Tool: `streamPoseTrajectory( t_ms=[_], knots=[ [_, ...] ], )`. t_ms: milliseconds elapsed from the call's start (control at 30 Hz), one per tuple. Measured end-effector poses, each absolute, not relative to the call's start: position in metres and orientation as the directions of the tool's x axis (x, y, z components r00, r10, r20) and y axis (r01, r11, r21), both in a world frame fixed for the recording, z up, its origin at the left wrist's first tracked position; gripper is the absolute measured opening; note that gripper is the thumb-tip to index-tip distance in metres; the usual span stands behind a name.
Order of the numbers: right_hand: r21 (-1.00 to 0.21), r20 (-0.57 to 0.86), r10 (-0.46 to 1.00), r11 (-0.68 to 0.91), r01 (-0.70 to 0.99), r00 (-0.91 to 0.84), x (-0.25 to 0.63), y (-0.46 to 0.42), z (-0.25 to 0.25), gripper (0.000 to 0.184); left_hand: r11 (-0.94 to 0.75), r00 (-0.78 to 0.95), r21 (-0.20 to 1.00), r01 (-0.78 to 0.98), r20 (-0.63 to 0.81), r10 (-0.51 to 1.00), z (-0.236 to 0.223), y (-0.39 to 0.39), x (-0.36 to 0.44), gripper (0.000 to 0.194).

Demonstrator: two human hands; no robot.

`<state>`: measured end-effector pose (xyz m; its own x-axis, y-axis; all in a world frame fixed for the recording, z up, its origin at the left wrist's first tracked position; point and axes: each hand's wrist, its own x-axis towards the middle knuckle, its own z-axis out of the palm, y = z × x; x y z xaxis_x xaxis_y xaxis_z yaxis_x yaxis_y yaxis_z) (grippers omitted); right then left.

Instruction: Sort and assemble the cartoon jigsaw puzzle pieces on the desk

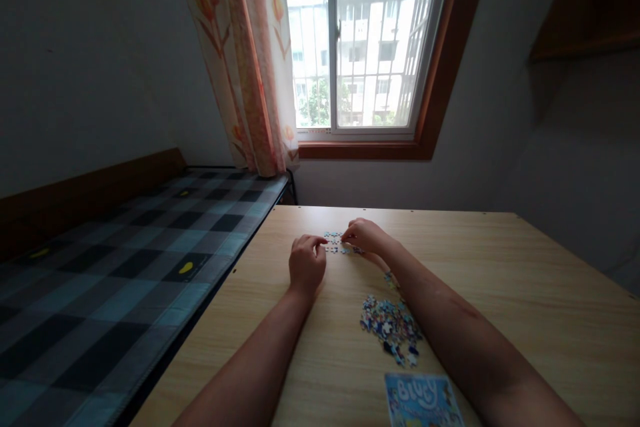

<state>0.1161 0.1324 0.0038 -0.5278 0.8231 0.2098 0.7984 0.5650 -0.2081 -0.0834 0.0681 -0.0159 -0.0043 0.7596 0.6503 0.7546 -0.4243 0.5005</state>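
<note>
Small jigsaw puzzle pieces (pixel 333 250) lie in short rows on the far part of the wooden table. At the left end of these rows is my left hand (pixel 306 265), its fingers bent, with a gap between forefinger and thumb. Its fingertips reach the nearest pieces. From the right, my right hand (pixel 369 236) bends over the rows, fingertips pinched down at a piece that they largely hide. Nearer to me, between my forearms, a loose pile of mixed puzzle pieces (pixel 387 325) is spread. A few pieces lie beside my right forearm, partly covered by it.
A blue picture sheet or box lid marked "Bluey" (pixel 424 401) lies at the table's near side. Left of the wooden table (pixel 500 267) stands a bed with a checked cover (pixel 150 240). Behind are a window (pixel 370 47) and a flowered curtain (pixel 250 67).
</note>
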Motion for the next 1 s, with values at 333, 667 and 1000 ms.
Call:
streamPoseTrajectory(
  t_ms=[333,667,1000],
  knots=[
    [-0.270,0.351,0.820,0.551,0.790,-0.452,0.134,0.140,0.010,0.013,-0.427,-0.009,0.510,0.747,0.650,0.760,-0.015,0.067,-0.083,0.024],
    [-0.255,0.221,0.818,0.574,0.778,-0.531,0.123,0.131,0.006,0.016,-0.422,-0.005,0.511,0.749,0.641,0.768,-0.013,0.066,-0.083,0.024],
    [-0.292,0.309,0.795,0.601,0.744,-0.522,0.139,0.138,0.010,0.014,-0.403,-0.012,0.522,0.752,0.622,0.783,-0.016,0.068,-0.084,0.024]
  ],
)
